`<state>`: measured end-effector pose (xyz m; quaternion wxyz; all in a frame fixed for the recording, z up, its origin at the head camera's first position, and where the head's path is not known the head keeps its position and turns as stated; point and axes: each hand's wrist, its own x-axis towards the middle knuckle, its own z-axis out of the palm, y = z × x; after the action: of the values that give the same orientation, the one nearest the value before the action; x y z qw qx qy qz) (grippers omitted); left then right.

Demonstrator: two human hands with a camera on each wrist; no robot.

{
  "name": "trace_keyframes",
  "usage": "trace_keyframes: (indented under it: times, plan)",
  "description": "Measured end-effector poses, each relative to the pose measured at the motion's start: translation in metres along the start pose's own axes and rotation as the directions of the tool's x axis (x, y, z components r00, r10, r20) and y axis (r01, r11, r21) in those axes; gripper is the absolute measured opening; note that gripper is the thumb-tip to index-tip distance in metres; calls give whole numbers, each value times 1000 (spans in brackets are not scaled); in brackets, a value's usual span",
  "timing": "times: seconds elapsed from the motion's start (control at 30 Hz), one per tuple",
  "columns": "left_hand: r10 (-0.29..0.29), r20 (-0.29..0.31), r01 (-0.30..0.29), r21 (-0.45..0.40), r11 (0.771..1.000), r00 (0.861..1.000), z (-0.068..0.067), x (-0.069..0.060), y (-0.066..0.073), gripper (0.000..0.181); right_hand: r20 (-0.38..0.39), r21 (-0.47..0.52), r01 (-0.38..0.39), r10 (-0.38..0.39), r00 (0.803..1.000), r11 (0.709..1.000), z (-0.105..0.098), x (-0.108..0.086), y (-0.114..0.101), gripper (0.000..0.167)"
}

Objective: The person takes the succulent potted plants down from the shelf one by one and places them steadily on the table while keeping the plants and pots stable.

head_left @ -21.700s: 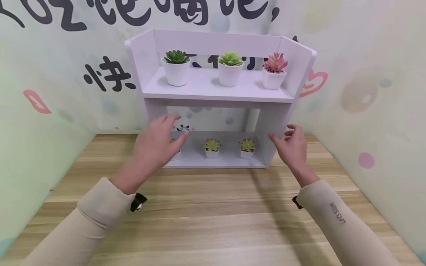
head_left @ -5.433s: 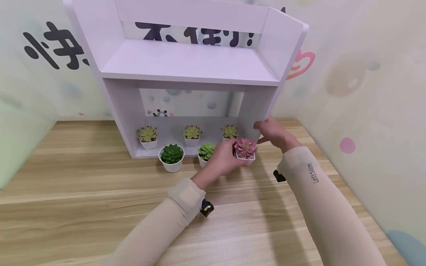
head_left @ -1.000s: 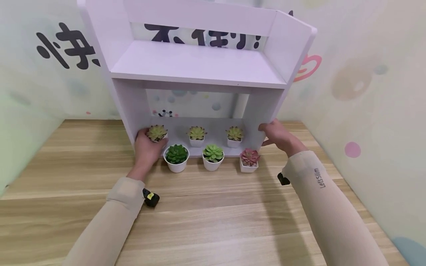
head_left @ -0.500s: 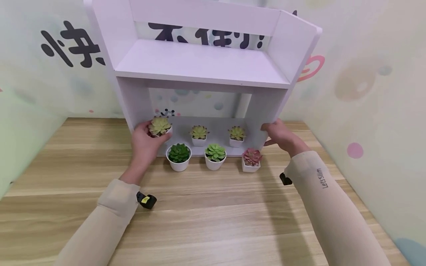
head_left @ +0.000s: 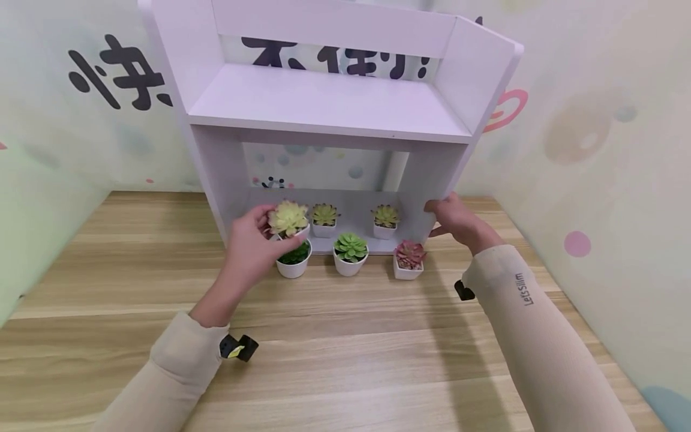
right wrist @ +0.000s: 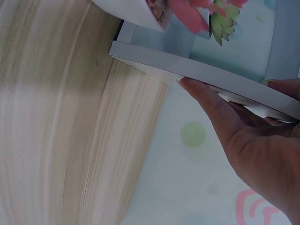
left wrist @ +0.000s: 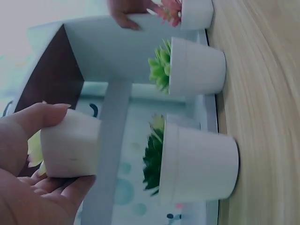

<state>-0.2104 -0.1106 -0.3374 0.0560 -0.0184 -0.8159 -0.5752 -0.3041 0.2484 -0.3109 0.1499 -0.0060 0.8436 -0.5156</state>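
Head view: left hand (head_left: 251, 245) at nine o'clock holds a pale plant (head_left: 288, 218) that, if lowered, could topple the dark plant (head_left: 294, 266); right hand (head_left: 460, 221), three o'clock, grips the shelf (head_left: 329, 96).

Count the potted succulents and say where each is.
6: pale succulent in the left hand; left one and right one on the lower shelf; dark green one, bright green one and pink one on the table.

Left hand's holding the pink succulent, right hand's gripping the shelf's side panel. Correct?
Wrong plant: the left hand holds a pale yellow-green succulent. The head view shows it, with the pink succulent on the table in front of the shelf. The right hand does grip the side panel.
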Motion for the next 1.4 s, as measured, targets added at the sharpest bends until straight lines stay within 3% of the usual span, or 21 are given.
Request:
trace_keyframes:
  times: [0.13, 0.3, 0.47, 0.63, 0.87, 1.23, 1.4]
  plan:
    - [46, 100, -46, -4, 999, 994, 7, -6, -2, 71, -3, 2, 1, -1, 1000, 1000, 0, 0, 1, 66]
    - [81, 208, -80, -12, 997, 975, 19, -14, -8, 66, -5, 5, 2, -2, 1000, 1000, -1, -1, 1, 66]
    - [68, 270, -69, -9, 998, 960, 32, -22, -18, 66, -1, 6, 8, -8, 1000, 1000, 0, -1, 1, 67]
    - [56, 327, -76, 48, 996, 943, 46, -25, -28, 65, -5, 9, 5, -5, 1000, 1000, -1, 0, 1, 67]
    - [7, 363, -45, 96, 994, 932, 58, -29, -40, 62, -2, 0, 0, 0, 1000, 1000, 0, 0, 2, 66]
    - [-27, 388, -7, 85, 996, 921, 57, -27, -51, 64, -4, -12, -2, 2, 1000, 1000, 1, -1, 1, 67]
    - [-34, 429, 0, 77, 997, 903, 56, -26, -51, 63, -7, -18, 3, -4, 1000, 1000, 1, -1, 1, 66]
